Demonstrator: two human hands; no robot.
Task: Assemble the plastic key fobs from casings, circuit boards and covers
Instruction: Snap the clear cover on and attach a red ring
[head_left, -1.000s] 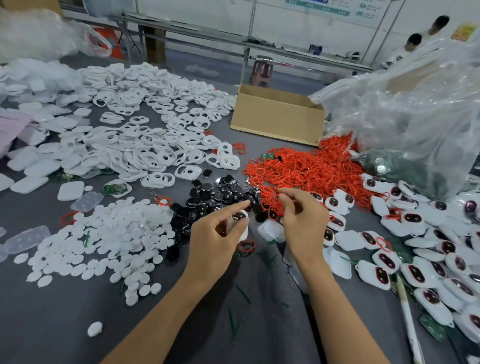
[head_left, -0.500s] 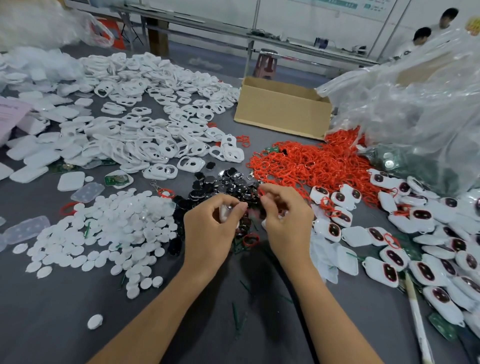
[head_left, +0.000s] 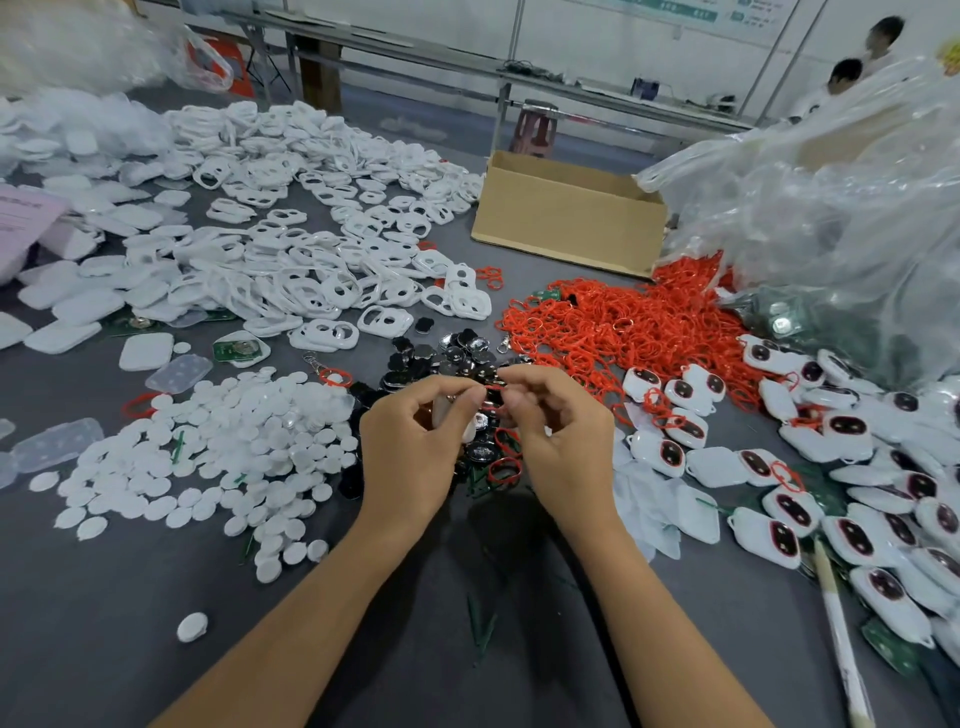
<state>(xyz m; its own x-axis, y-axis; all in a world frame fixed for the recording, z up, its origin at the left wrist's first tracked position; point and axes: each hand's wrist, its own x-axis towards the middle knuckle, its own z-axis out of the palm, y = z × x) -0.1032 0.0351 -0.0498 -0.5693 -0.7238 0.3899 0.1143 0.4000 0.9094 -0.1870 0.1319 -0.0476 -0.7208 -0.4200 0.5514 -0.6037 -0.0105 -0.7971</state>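
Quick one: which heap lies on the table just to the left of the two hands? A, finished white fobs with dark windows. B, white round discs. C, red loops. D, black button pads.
B: the white round discs spread over the table just left of the left hand.

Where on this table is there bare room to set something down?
Best is the bare grey table nearest the person, bordered by the white disc heap behind and the left forearm; one stray disc lies there. A smaller patch sits between the right forearm and the assembled fobs. Farther back, white frames and red loops crowd everything.
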